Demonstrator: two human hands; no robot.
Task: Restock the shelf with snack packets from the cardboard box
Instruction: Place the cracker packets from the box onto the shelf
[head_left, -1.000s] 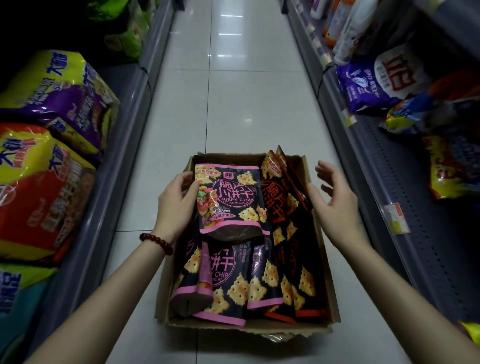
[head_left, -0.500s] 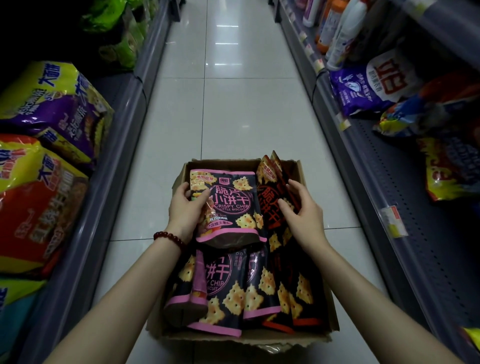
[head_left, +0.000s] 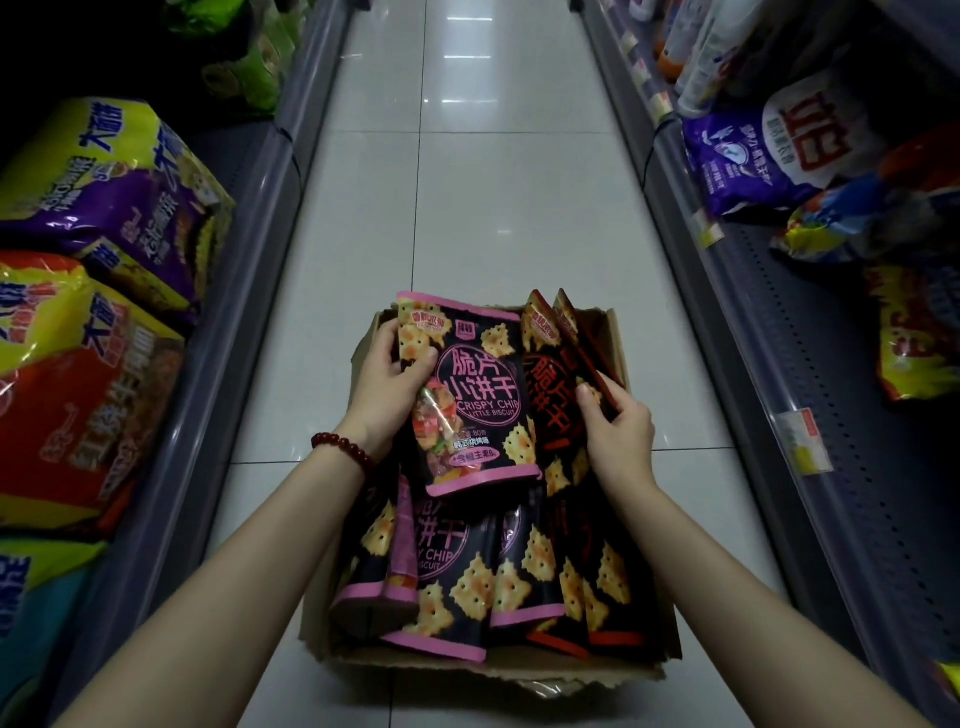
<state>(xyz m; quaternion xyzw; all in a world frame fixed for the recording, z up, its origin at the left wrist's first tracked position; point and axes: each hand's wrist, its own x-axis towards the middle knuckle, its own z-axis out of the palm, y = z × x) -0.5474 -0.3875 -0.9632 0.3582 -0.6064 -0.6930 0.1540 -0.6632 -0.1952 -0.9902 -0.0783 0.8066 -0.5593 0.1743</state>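
A cardboard box (head_left: 613, 332) stands on the aisle floor, filled with several black snack packets. My left hand (head_left: 387, 384), with a red bead bracelet at the wrist, grips the left edge of a pink-trimmed packet (head_left: 478, 395) raised above the others. My right hand (head_left: 618, 431) holds the red-trimmed packets (head_left: 550, 395) standing at the box's right side, thumb on their front, fingers behind. More pink-trimmed packets (head_left: 441, 571) lie in the near half of the box.
The left shelf (head_left: 218, 322) holds large yellow, purple and red bags (head_left: 88, 364). The right shelf (head_left: 769, 332) carries a purple bag (head_left: 753, 156), coloured bags and bottles, with price tags on its edge. White floor tiles (head_left: 467, 182) run between them.
My right hand came in from beside the box and closed on the red-trimmed packets. My left hand lifted the pink-trimmed packet a little higher.
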